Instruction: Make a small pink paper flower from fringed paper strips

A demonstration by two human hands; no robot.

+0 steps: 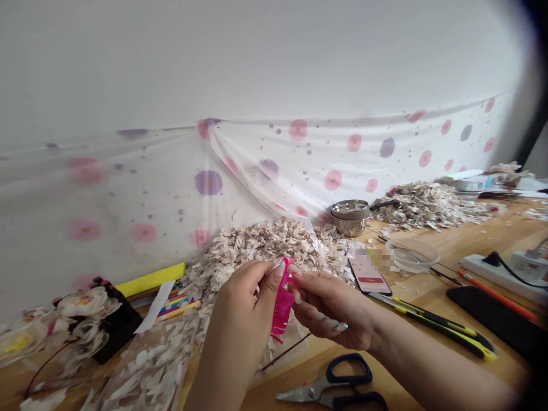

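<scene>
A bright pink strip with a fringed edge [282, 308], perhaps crepe paper, is held up between my two hands. My left hand [248, 297] grips its upper end, thumb pressed against the fingers. With thumb and forefinger, my right hand [325, 305] pinches the strip's top right edge; its other fingers are loosely curled. Below the hands a thin dark stick [286, 353] lies on the table. Scissors with dark blue handles [329, 382] rest just in front of my right hand, blades pointing left.
Petal-like pale scraps [265, 245] are heaped behind my hands, with another heap [428, 202] at back right. Around them are a metal tin [350, 217], phone [369, 277], clear bowl [413, 255], yellow-black cutters [445, 328], power strip [505, 277] and fabric flowers [85, 311].
</scene>
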